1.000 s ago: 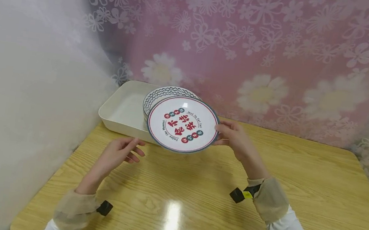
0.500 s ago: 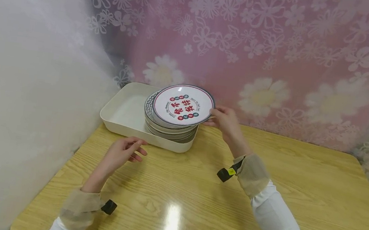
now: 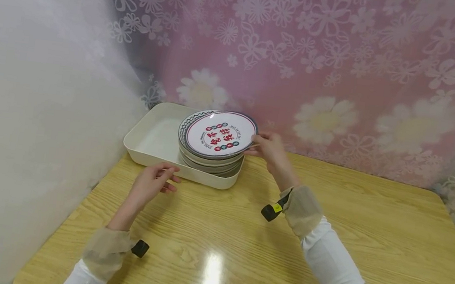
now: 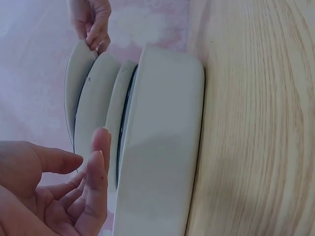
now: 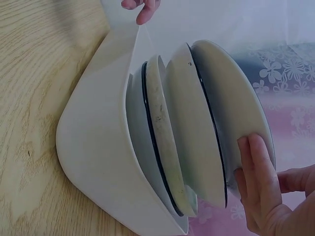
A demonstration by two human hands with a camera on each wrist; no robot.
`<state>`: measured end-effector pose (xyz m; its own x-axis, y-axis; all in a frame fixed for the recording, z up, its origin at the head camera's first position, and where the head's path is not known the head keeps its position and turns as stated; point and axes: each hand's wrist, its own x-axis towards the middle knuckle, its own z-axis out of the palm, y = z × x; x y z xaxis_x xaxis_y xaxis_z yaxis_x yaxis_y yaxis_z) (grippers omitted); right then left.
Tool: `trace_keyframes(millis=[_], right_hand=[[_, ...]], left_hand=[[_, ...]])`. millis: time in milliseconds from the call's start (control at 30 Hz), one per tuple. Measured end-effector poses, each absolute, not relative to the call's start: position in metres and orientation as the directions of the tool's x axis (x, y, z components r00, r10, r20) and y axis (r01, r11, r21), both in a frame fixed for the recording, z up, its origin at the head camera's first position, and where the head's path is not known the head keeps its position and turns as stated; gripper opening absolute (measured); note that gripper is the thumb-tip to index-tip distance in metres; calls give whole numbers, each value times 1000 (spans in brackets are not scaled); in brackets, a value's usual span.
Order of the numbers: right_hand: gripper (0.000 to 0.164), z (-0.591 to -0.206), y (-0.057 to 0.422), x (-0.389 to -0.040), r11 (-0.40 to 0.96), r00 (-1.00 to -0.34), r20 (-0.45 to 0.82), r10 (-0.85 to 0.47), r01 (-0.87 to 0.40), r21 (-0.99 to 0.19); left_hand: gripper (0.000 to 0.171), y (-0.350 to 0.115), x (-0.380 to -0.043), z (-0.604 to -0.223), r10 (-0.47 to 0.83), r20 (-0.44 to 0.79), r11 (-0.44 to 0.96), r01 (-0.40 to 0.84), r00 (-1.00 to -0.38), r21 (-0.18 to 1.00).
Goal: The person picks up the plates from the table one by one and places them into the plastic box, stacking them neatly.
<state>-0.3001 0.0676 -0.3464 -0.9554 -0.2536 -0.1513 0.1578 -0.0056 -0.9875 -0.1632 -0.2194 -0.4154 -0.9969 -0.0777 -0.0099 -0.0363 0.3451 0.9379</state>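
A white plate [image 3: 222, 134] with red lettering and a dark rim lies tilted on top of a stack of dishes [image 3: 208, 162]. My right hand [image 3: 270, 152] pinches its right edge, thumb above and fingers beneath, as the right wrist view also shows. In that view the plate's right side stands clear of the dish below [image 5: 197, 132]. The stack sits in the right part of a cream tray [image 3: 140, 156]. In front of the tray's near wall my left hand [image 3: 152, 182] hovers with relaxed fingers, holding nothing.
The tray stands at the back left of a wooden table [image 3: 325, 249], near a white curtain [image 3: 46, 91] on the left. A pink flowered cloth [image 3: 271, 62] hangs behind. The tray's left part shows its bare floor.
My right hand has carried the lettered plate back and left, then lowered it onto the stack. The left hand has hardly moved.
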Motion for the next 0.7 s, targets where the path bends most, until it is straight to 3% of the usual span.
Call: trace_keyframes(millis=[300,700], right_hand=[[47,-348,63,-301,17,-954,-171,-247,172,-985],[48,-354,62,-308,20,-953,-154,-261,154,-988]], left_hand=[[29,-223,-169,-424,-154,8,364,-49,-988,930],[29,-226,-172,-429,-160,-2,374,-63,-987,925]])
